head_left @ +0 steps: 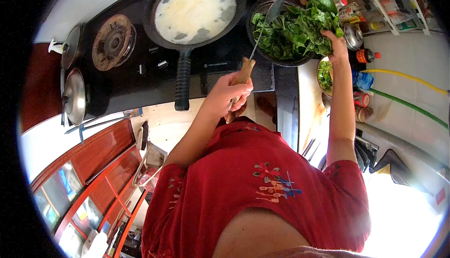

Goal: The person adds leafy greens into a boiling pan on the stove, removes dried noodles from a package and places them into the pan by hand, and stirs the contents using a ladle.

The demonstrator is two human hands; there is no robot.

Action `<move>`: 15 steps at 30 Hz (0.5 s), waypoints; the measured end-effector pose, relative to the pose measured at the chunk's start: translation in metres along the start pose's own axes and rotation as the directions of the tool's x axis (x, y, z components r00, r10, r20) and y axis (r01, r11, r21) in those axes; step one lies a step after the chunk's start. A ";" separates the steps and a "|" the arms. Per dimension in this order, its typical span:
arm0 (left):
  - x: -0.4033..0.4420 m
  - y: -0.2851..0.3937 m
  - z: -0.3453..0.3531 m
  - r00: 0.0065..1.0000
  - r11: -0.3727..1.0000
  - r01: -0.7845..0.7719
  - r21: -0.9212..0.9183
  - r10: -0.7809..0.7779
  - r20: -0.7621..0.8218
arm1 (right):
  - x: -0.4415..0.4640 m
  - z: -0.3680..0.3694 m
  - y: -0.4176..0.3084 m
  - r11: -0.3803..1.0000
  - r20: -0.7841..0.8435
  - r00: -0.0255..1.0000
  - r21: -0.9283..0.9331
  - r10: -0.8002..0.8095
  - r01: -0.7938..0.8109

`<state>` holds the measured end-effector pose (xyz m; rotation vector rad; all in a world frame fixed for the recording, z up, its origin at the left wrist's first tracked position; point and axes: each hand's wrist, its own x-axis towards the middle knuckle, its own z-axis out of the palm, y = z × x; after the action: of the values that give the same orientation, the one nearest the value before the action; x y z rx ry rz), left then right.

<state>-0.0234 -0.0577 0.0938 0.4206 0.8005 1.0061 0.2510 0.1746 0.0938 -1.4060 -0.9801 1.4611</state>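
Note:
My left hand (pixel 232 94) is closed round the wooden handle of a metal spatula (pixel 255 47), whose dark blade rests over the near-left part of a heap of leafy greens (pixel 290 31). The greens fill a dark bowl (pixel 250 24) at the upper right. At the bowl's right side my right hand (pixel 336 45) has its fingers closed on some of the leaves. To the left, a wok (pixel 151 21) on the stove holds a pale, bubbling liquid (pixel 194 12), and its black handle points toward me.
A bare burner (pixel 112 42) lies left of the wok, with a metal lid (pixel 75 96) below it. Another bowl of greens (pixel 324 76), a red-capped bottle (pixel 365 55) and jars line the right side. A red cabinet (pixel 103 173) stands at lower left.

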 end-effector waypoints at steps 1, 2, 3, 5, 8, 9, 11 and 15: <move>-0.005 0.008 0.002 1.000 1.000 0.006 0.021 -0.006 -0.004 | -0.002 0.002 -0.002 1.000 0.016 1.000 0.003 -0.002 0.002; -0.010 0.012 0.000 1.000 1.000 -0.008 0.024 0.008 0.005 | -0.001 0.001 -0.003 1.000 0.008 1.000 0.005 0.002 -0.002; -0.014 0.014 -0.003 1.000 0.999 -0.023 0.026 0.022 0.015 | 0.000 0.000 -0.004 1.000 -0.001 1.000 0.006 0.006 -0.006; -0.026 0.025 -0.003 0.998 0.996 -0.062 0.060 0.062 0.004 | -0.003 0.002 -0.008 1.000 -0.018 1.000 0.015 0.008 -0.007; -0.046 0.037 -0.012 0.993 0.988 -0.115 0.105 0.114 0.010 | -0.006 0.007 -0.014 1.000 -0.023 1.000 0.028 -0.005 0.006; -0.054 0.044 -0.013 0.994 0.989 -0.109 0.102 0.111 -0.011 | -0.004 0.004 -0.013 1.000 -0.015 1.000 0.026 -0.012 0.012; -0.067 0.050 -0.024 0.987 0.980 -0.161 0.113 0.163 -0.012 | -0.002 0.004 -0.013 0.999 -0.003 0.999 0.023 -0.035 0.035; -0.089 0.063 -0.039 0.966 0.962 -0.244 0.123 0.252 -0.051 | -0.003 0.007 -0.013 0.999 -0.003 0.999 0.010 -0.033 0.033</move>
<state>-0.1153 -0.1061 0.1445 0.6008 0.8834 1.2156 0.2451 0.1759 0.1079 -1.3781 -0.9880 1.4373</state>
